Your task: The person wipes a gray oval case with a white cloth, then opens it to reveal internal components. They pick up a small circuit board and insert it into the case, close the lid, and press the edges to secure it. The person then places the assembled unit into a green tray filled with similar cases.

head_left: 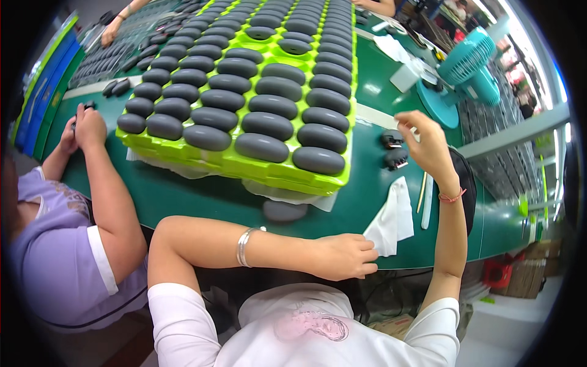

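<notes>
My left hand (342, 255) is in front of the table's near edge, its fingers curled and their tips turned to the right. It is next to a white cloth (396, 214); whether anything is inside the fingers is hidden. To the right, my right hand (431, 147) is raised, fingers bent and apart, with nothing visible in it. Just left of that hand, two small black parts (391, 140) lie on the green table (202, 199). A lime-green tray (244, 171) holds rows of smooth, dark grey oval pieces (269, 147), with a few gaps towards the back.
A grey oval piece (285, 211) sits under the tray's front edge. A thin wooden stick (422, 192) and a pale strip lie right of the cloth. A teal fan (468, 67) stands at the back right. A co-worker's hands (85, 125) are at the left.
</notes>
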The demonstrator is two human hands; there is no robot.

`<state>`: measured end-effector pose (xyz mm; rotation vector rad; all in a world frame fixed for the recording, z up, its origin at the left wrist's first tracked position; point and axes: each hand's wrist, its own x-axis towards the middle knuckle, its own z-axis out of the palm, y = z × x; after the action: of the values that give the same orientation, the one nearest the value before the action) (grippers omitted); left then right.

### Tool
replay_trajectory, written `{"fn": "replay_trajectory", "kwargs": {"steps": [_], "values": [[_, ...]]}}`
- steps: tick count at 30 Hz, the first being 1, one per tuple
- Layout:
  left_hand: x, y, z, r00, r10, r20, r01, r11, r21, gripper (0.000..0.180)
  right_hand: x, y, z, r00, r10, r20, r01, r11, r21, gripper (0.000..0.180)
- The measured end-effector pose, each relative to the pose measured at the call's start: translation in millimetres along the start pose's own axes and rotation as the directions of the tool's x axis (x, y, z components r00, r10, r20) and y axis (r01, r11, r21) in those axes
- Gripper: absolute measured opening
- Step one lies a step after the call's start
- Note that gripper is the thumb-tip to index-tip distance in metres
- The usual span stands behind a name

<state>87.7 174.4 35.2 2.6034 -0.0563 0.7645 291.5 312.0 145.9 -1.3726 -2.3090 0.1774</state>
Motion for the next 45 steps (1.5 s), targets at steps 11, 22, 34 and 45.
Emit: {"fn": "replay_trajectory", "kwargs": {"steps": [11,22,34,45], "values": [[3.2,3.7,-13.0,1.000,-0.013,0.027,0.011,0.998,0.056,0.032,-53.4,13.6,11.9,0.996,0.056,-0.063,-0.059,0.997,-0.045,0.024],[1.6,4.7,-12.7,0.994,-0.070,0.081,0.071,0.997,-0.008,0.031,-72.8,3.1,34.5,0.969,0.212,-0.129,-0.225,0.970,-0.092,0.043],[2.5,0.2,-9.4,0.999,-0.048,0.025,0.049,0.997,-0.053,0.032,-78.2,4.7,35.9,0.928,0.222,-0.297,-0.219,0.975,0.047,0.046],[1.1,2.4,-10.1,0.995,-0.077,0.070,0.081,0.995,-0.053,0.033,-76.1,-0.4,38.9,0.922,0.218,-0.320,-0.170,0.970,0.172,0.046]]}}
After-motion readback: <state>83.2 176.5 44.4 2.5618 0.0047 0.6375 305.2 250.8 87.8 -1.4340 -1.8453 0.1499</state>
